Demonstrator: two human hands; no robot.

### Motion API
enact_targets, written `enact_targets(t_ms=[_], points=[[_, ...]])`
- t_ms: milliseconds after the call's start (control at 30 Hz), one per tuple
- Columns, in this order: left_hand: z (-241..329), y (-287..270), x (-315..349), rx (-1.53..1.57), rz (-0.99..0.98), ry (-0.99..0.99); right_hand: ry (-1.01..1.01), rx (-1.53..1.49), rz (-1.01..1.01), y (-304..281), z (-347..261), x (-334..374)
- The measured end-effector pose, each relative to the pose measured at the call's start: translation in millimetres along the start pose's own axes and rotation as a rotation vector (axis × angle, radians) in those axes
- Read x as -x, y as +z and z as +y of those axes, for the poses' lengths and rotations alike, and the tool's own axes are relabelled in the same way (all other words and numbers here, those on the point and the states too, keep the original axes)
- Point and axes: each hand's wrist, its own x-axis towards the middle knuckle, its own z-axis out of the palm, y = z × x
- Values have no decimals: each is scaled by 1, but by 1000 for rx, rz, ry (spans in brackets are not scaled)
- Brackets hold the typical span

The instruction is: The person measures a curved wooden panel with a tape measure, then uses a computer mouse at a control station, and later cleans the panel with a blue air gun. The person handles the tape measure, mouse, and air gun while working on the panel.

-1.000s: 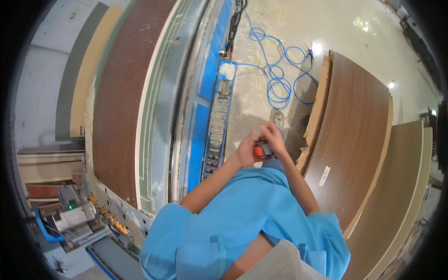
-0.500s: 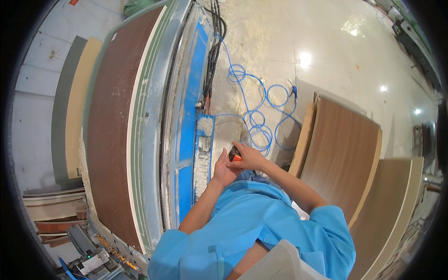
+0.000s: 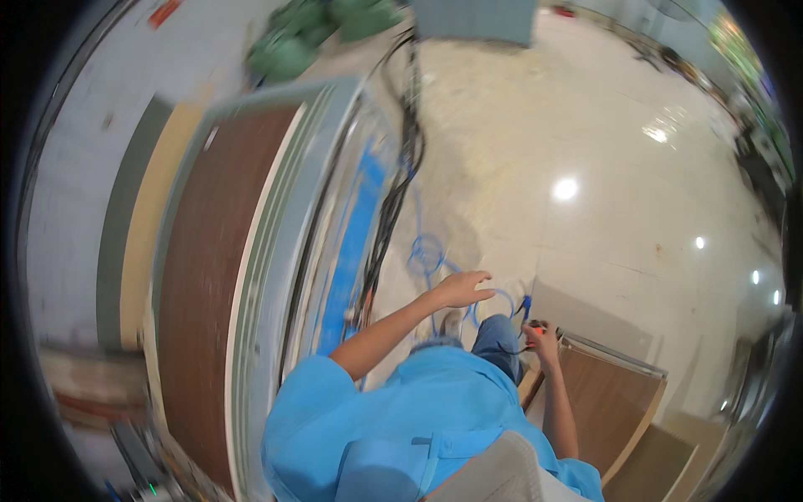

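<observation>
the off-white mask lay nearest, at the lower edge, above a light blue short-sleeved shirt. the left hand was stretched forward over the floor with nothing in it, its fingers loosely extended and spread. the right hand was curled round a small orange-and-black object, whose exact kind could not be told; it was out to the right, beside the blue denim trousers. a pale shoe showed below the left hand. a thin blue coiled hose, partly blurred, lay on the floor around there, and its darker blue nozzle appeared just beyond the right hand. brown wood-grain boards were stacked to the right. to the left, a long dark brown panel with a white edge lay along a blue-and-grey metal frame. thick black cables ran past that frame over the glossy beige tiled floor. farthest off stood bulging green sacks and a grey box-shaped unit.
</observation>
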Motion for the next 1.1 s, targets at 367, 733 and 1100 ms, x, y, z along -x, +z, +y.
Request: enact_targets(t_ms=[367, 733, 1100], points=[[47, -159, -444, 61, -83, 179, 120, -587, 506, -146, -132, -352], [-204, -187, -421, 1426, 353, -852, -380, 49, 272, -184, -593, -722], [-55, -290, -783, 1465, 190, -837, -1273, 480, 551, -253, -1004, -1096]])
